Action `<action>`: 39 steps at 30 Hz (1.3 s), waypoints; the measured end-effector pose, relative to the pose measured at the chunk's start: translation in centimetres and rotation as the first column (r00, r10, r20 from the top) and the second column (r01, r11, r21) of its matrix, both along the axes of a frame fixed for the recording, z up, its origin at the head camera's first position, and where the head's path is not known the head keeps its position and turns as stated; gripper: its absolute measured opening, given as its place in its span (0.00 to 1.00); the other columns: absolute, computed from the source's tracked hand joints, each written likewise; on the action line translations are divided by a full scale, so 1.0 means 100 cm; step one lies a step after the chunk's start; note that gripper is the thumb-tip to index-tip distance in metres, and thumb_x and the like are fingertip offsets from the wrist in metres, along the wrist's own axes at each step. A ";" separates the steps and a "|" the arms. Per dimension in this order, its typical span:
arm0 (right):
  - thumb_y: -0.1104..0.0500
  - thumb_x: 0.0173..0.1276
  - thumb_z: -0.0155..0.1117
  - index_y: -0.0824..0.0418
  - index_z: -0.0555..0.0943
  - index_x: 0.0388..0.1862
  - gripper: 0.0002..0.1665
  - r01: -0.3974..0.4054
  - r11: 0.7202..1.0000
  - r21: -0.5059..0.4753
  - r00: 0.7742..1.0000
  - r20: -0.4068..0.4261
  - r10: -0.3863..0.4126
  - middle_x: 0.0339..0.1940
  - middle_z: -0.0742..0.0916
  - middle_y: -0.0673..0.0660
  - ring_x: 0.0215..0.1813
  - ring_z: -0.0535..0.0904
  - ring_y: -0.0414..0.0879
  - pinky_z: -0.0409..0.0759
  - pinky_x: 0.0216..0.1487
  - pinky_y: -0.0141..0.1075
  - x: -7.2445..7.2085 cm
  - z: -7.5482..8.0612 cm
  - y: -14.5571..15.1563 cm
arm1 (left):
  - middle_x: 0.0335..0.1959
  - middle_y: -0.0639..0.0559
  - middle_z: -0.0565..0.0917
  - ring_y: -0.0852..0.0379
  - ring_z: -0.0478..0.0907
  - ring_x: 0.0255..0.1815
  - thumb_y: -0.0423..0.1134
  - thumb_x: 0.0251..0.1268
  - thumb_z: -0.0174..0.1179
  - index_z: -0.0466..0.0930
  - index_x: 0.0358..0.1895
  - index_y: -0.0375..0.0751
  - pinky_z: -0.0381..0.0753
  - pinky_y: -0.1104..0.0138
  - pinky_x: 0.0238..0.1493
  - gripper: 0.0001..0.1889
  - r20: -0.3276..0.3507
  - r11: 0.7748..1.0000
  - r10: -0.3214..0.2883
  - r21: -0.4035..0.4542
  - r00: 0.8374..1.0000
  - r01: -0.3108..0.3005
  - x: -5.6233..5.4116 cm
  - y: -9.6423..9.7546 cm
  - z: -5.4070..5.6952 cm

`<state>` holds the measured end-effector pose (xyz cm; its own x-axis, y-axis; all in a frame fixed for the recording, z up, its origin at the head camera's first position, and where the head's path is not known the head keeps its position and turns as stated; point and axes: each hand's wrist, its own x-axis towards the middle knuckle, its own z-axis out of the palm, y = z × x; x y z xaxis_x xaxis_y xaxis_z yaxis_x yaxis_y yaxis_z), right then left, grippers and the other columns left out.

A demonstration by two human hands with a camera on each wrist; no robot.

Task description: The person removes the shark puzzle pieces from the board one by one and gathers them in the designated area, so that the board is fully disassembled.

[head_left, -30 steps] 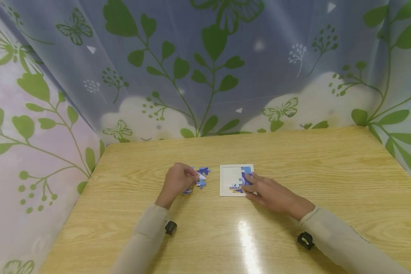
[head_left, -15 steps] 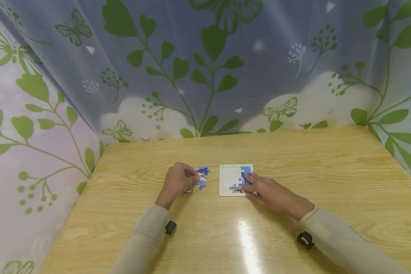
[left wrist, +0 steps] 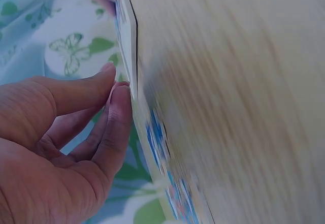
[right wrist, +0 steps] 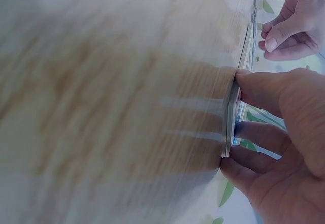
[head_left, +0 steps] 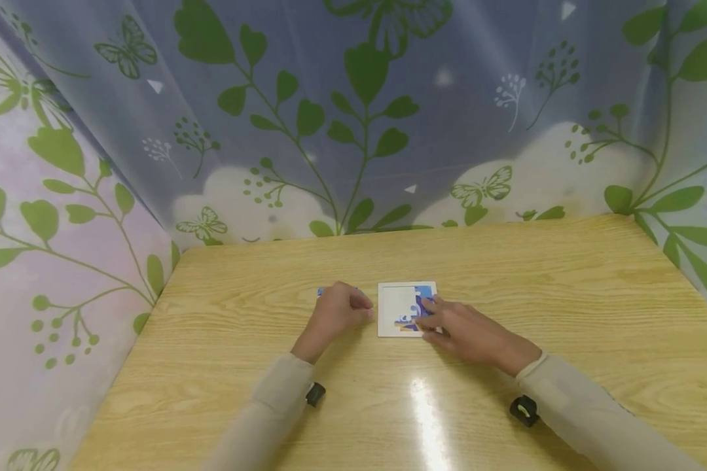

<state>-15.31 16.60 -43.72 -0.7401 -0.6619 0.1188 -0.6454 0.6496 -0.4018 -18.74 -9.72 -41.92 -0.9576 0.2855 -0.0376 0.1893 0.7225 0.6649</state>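
A wood-grain table (head_left: 565, 281) is standing in a nook walled with printed cloth; whether it is belonging to a home or another building cannot be told. A blue curtain (head_left: 312, 72) with green leaves and butterflies is hanging behind the far edge, pale pink cloth (head_left: 47, 222) with similar prints is lining the left edge, and more leafy cloth (head_left: 698, 170) is rising by the far right corner.

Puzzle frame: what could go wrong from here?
A slip of the right hand, which touches the frame, might shift the fitted pieces. The left hand is close to the loose pieces, so might brush them. Its fingertips are together; I can't tell if they hold a piece, but one might drop.
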 end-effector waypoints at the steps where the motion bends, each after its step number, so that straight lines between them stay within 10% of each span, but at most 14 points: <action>1: 0.61 0.72 0.67 0.67 0.85 0.56 0.17 0.000 1.000 0.001 1.000 0.001 0.000 0.67 0.75 0.76 0.68 0.69 0.75 0.73 0.63 0.60 0.000 0.000 0.000 | 0.36 0.48 0.90 0.54 0.86 0.39 0.33 0.60 0.73 0.90 0.36 0.37 0.85 0.63 0.42 0.03 0.000 1.000 -0.019 -0.002 1.000 0.019 0.001 0.003 0.000; 15: 0.62 0.70 0.69 0.66 0.86 0.54 0.15 0.002 1.000 -0.026 1.000 -0.016 -0.002 0.67 0.75 0.75 0.68 0.70 0.73 0.74 0.63 0.58 -0.001 -0.001 0.002 | 0.35 0.49 0.89 0.58 0.85 0.35 0.35 0.56 0.77 0.90 0.39 0.36 0.83 0.69 0.39 0.10 -0.004 0.986 -0.159 -0.056 0.987 0.158 0.004 0.040 -0.004; 39: 0.65 0.71 0.67 0.69 0.86 0.53 0.14 -0.003 0.998 -0.055 1.000 0.006 0.004 0.65 0.77 0.75 0.65 0.75 0.71 0.77 0.60 0.57 0.005 -0.001 0.015 | 0.31 0.51 0.88 0.60 0.81 0.31 0.34 0.58 0.74 0.90 0.34 0.39 0.81 0.68 0.36 0.04 0.015 0.993 -0.113 -0.024 0.993 0.113 0.005 0.046 -0.005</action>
<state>-14.83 18.13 -43.80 -0.7387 -0.6570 0.1503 -0.6449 0.6242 -0.4410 -18.29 -5.12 -42.43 -0.9186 0.3908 -0.0586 0.2620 0.7133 0.6500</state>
